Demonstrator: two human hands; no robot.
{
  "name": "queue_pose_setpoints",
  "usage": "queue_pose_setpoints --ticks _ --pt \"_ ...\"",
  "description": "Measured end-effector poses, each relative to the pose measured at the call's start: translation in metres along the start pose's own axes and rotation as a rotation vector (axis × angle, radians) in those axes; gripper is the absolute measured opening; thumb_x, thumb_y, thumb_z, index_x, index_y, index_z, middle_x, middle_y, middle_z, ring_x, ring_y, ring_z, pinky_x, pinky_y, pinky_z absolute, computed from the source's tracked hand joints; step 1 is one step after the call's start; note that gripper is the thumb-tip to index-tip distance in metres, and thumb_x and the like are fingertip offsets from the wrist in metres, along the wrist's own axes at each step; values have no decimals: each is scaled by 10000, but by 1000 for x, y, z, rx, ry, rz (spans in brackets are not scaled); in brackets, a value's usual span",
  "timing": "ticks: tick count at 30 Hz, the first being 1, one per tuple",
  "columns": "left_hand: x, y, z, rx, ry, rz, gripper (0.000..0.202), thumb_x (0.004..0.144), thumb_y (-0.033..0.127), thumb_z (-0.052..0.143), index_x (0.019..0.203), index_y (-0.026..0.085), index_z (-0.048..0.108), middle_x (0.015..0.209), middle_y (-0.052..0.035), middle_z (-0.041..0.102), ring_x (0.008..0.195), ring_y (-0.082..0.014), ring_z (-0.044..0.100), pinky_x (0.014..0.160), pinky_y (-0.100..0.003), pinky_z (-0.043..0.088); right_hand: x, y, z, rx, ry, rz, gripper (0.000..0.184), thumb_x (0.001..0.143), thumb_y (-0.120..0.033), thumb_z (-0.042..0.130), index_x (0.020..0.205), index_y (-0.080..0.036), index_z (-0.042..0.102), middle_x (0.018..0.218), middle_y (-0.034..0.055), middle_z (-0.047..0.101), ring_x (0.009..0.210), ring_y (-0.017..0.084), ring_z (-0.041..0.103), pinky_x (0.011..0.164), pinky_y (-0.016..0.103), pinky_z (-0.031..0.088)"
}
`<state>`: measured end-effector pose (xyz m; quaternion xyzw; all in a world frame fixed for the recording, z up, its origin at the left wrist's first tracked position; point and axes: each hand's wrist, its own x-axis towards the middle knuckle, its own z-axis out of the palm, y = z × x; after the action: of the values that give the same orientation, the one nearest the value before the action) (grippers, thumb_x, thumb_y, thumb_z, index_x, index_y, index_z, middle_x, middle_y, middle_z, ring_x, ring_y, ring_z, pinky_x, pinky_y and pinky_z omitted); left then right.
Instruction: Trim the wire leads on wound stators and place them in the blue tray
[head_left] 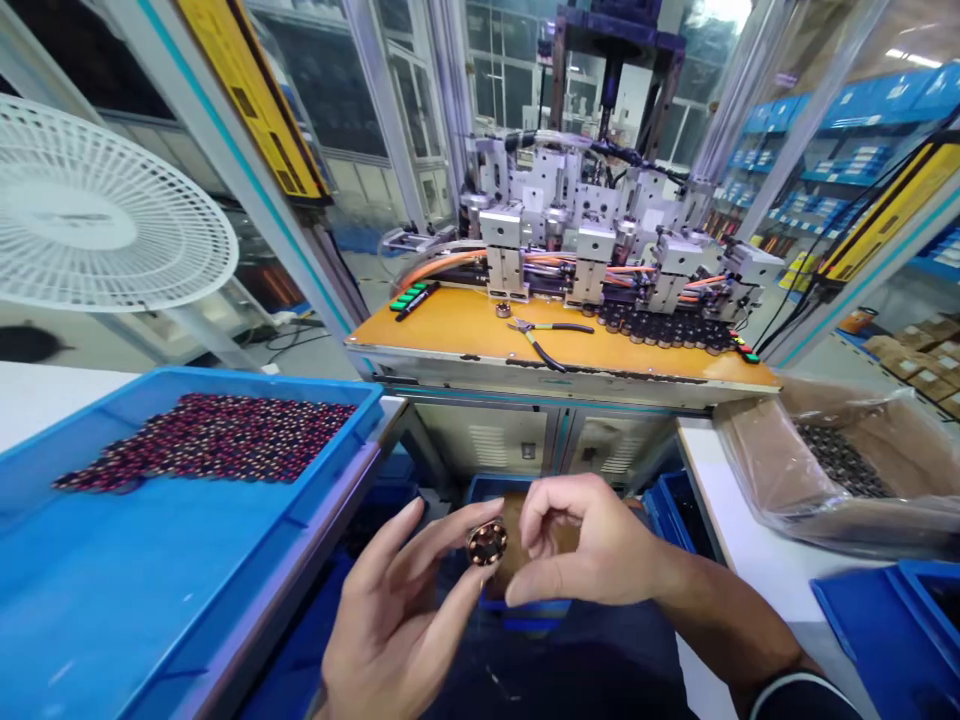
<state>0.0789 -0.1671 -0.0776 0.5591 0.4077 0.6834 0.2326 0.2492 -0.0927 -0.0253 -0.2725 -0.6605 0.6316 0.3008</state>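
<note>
Between the thumb and fingertips of my left hand (416, 605) is a small round motor stator (487, 543), its coppery segments facing me. Just to the right of it hovers my right hand (589, 545), fingers curled and thumb held apart, with nothing visible in its grasp. A narrow gap separates that hand from the stator. Both hands are above my lap, over a blue bin (525, 622) with a brown surface inside.
A blue tray (67, 580) at left holds many small dark-red parts. Ahead, an orange work surface (450, 330) carries pliers (546, 328), a single round part (503, 311) and a row of dark parts (667, 328) below a machine. A plastic-lined carton (772, 470) stands right.
</note>
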Motion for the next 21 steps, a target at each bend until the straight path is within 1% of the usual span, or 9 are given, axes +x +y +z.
queue_pose_setpoints --ticks 2,3,5,7,11,13,15,18,21 --pt "0 -2 -2 32 41 9 758 780 2 713 1428 313 473 1116 -66 789 967 -234 771 852 -349 652 -4 3 6 -12 -37 52 477 587 -513 900 702 -148 615 622 -33 573 547 76 500 522 196 416" --pt "0 -2 -3 41 56 12 761 775 8 721 1428 312 476 1100 -65 791 954 -232 773 841 -349 655 -6 5 9 -29 -43 63 453 617 -513 884 710 -144 637 620 -29 578 541 77 505 522 198 418" --pt "0 -2 -4 47 69 17 767 770 15 730 1427 321 480 1074 -52 794 945 -224 772 835 -347 658 -8 8 12 -60 -30 62 406 683 -506 846 717 -141 671 622 -20 593 531 78 509 520 200 417" --pt "1 -2 -3 48 73 30 783 760 14 739 1429 330 483 1065 -35 793 939 -206 769 848 -334 653 -10 9 14 -57 -13 63 377 712 -488 829 701 -142 679 631 -14 607 534 75 505 516 197 411" --pt "2 -1 -1 58 73 38 840 728 -6 756 1437 351 479 1068 -1 788 920 -164 764 835 -263 644 -12 6 13 111 -54 176 406 660 -493 857 716 -140 664 645 -8 632 539 78 541 533 199 452" --pt "3 1 -1 61 82 23 848 720 -10 761 1427 370 488 1047 14 789 909 -155 762 816 -249 645 -13 4 11 149 -88 222 422 644 -496 865 727 -137 659 629 -8 632 521 80 555 516 197 455" --pt "4 3 -1 49 95 -8 823 720 1 764 1407 373 505 1023 17 792 895 -155 764 806 -249 645 -13 2 8 138 -104 231 419 645 -486 868 720 -135 652 605 -14 619 492 71 539 481 182 432" --pt "8 7 -2 8 95 -88 771 723 31 772 1380 347 521 989 3 800 878 -170 772 785 -259 649 -14 2 4 107 -95 202 399 656 -460 870 698 -136 641 583 -28 601 473 57 515 468 172 418" --pt "10 8 -3 -24 65 -159 763 729 43 772 1378 336 500 990 -10 797 888 -186 773 780 -286 655 -15 5 1 77 -103 179 382 679 -448 861 692 -135 642 584 -22 608 482 65 533 463 172 418"
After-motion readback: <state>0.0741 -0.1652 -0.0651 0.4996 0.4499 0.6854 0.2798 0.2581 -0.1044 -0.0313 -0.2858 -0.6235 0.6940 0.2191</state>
